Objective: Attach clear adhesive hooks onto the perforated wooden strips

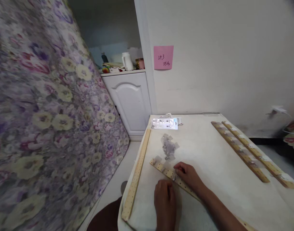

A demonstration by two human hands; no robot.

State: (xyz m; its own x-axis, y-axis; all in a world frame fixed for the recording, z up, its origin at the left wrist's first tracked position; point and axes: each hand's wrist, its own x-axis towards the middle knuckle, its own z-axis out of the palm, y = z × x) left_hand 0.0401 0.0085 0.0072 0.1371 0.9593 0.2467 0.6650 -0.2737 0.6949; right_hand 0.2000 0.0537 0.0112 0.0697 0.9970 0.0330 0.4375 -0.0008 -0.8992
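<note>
A thin perforated wooden strip [161, 167] lies slantwise on the white table [209, 150], with small metal pieces fixed along it. My right hand [189, 175] rests over the strip with fingers curled at a metal piece near its middle. My left hand [164, 195] sits just in front of the strip, fingers bent down and pressed together by the same spot; what they pinch is hidden. A pile of small clear plastic bags [169, 147] lies just beyond the strip.
A second perforated strip [136, 175] runs along the table's left edge. Two more strips with fittings [243, 152] lie at the right. A blister pack [164, 123] sits at the far edge. A flowered mattress [46, 112] leans on the left; a white cabinet [129, 99] stands behind.
</note>
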